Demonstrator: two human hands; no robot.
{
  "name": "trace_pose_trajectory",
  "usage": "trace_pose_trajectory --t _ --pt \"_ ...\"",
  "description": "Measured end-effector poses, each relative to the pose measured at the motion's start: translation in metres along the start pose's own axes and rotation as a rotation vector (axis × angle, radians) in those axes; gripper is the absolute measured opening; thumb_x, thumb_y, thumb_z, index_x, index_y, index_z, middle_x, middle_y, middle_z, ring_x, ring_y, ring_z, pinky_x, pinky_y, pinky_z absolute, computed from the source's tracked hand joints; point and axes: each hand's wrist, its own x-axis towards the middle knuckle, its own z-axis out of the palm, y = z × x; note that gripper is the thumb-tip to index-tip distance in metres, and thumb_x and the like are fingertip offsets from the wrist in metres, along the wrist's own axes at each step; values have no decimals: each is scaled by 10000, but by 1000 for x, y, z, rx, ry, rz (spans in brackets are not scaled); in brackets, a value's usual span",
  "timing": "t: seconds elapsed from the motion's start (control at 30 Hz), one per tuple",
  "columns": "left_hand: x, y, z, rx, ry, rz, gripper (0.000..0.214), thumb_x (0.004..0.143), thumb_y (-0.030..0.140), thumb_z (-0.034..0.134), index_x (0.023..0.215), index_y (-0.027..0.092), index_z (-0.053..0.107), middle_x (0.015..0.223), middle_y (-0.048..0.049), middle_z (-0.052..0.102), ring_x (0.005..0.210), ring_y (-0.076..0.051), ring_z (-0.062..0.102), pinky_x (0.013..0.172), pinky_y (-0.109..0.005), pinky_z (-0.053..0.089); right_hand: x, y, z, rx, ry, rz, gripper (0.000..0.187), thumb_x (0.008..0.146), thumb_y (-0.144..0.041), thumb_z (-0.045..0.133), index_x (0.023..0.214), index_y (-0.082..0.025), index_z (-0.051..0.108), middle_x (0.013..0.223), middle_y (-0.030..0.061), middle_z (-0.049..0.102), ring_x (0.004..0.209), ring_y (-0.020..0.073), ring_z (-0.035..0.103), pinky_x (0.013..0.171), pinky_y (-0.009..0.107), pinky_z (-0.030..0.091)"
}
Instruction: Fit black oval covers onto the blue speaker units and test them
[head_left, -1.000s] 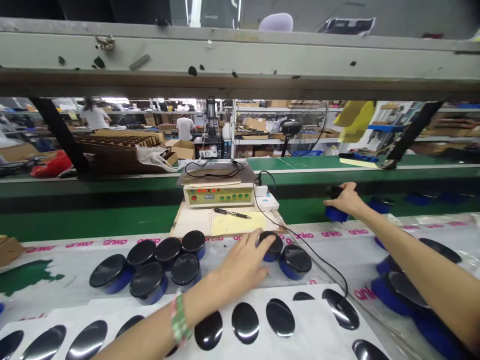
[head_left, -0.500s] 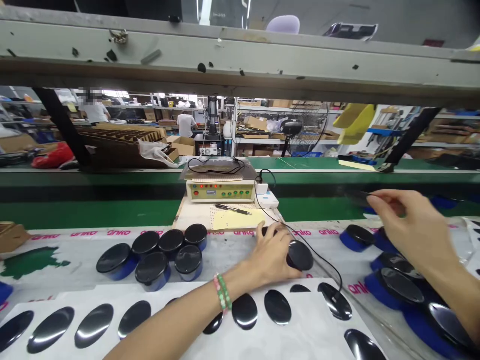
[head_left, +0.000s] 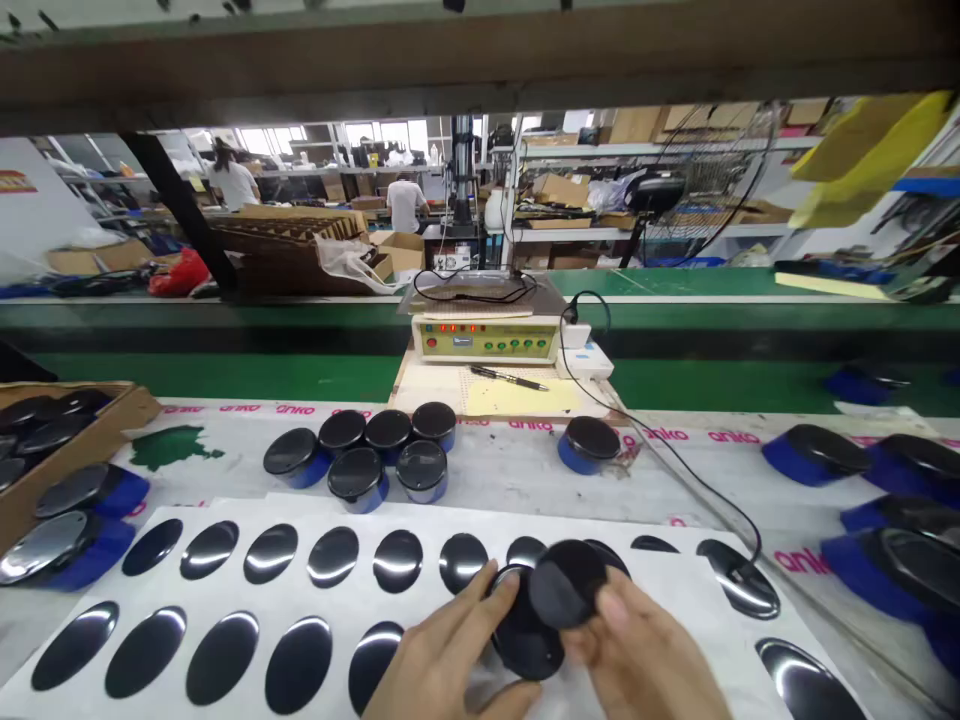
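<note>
My left hand (head_left: 450, 655) is closed around the edge of a round black-topped piece (head_left: 529, 650) low in the middle of the view; its sides are hidden. Between the fingers of my right hand (head_left: 649, 650) is a thin black disc (head_left: 564, 580), tilted and slightly blurred. The disc overlaps the upper right of the round piece; whether the two touch I cannot tell. Under both hands lies a white sheet (head_left: 600, 690) bearing rows of glossy black ovals (head_left: 222, 655).
Several blue round pieces with black tops (head_left: 356, 478) stand behind the sheet, one (head_left: 589, 445) apart, more (head_left: 814, 453) at right. A cardboard box (head_left: 112, 430) stands left. A control box (head_left: 480, 342), pen (head_left: 510, 378) and black cable (head_left: 675, 460) lie beyond. A shelf beam (head_left: 480, 70) crosses overhead.
My left hand has drawn a round piece back toward me over the sheet. My right hand has come in from the right with the thin disc. The view has shifted right and down.
</note>
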Motion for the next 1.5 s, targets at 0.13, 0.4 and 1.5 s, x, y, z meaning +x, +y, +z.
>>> trace_pose_trajectory --t 0.13,0.4,1.5 --pt "0 7 -10 -73 121 94 657 749 80 496 1393 169 400 1292 -146 600 1101 -203 639 880 -232 556 1 -12 39 435 120 228 229 767 -409 715 751 -182 691 671 17 586 630 122 530 626 213 476" --pt "2 11 -8 -110 172 67 768 654 40 474 1399 202 378 1257 -152 621 983 -208 699 740 -241 610 -4 -14 41 425 235 209 188 744 -371 741 801 -192 724 779 14 590 628 98 499 611 187 485" --pt "6 10 -3 -237 62 -195 768 670 350 815 1311 258 402 1208 -54 660 1074 -235 644 889 -363 576 -5 2 16 -408 53 52 242 868 -381 589 691 -219 564 915 28 521 898 165 541 772 206 489"
